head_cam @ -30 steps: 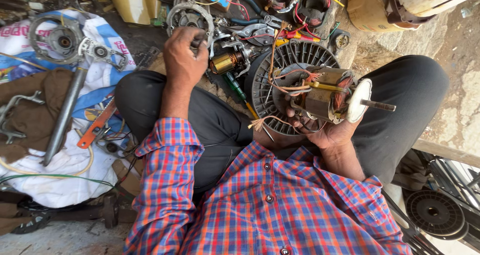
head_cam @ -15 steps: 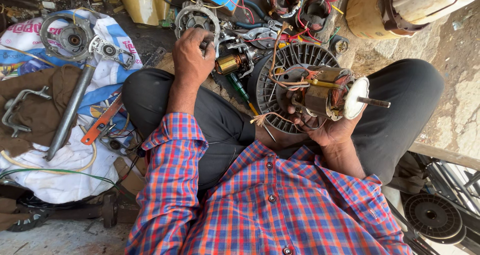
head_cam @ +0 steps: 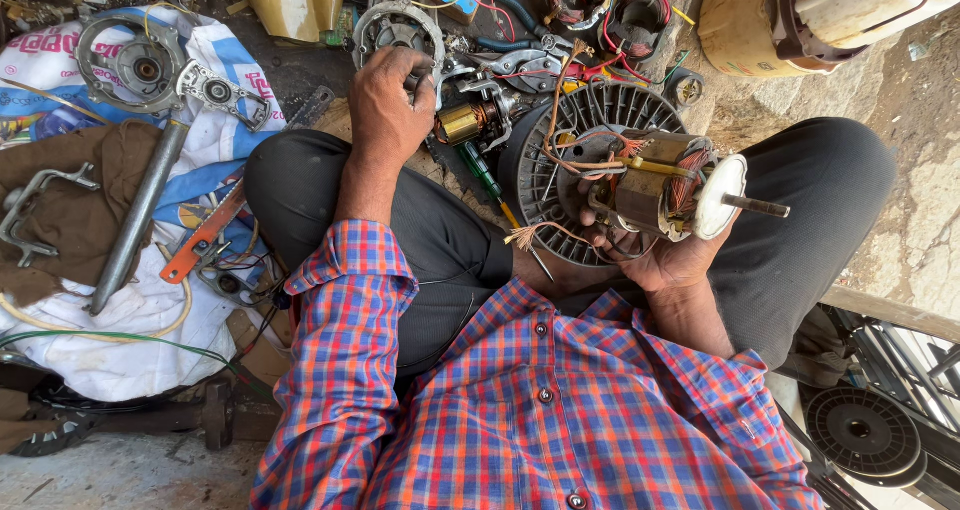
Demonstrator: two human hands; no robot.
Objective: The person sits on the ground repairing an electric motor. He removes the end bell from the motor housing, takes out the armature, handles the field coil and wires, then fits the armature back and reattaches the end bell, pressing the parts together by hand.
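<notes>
Two grips: left hand [head_cam: 392, 110] clutches a round motor cover [head_cam: 398, 30], right hand [head_cam: 665, 255] cradles a copper-wound motor core [head_cam: 660, 185].

One head-worn camera looks steeply down, close over the person's lap and cluttered ground; no second view.

Right hand [head_cam: 665, 255] cradled a copper-wound motor core with a steel shaft [head_cam: 665, 192] over the lap, just in front of a round black ribbed fan housing [head_cam: 560, 150]. Left hand [head_cam: 388, 110] reached far, fingers touching a grey round metal end cap [head_cam: 397, 25]. A green-handled screwdriver [head_cam: 485, 175] lay between them.
</notes>
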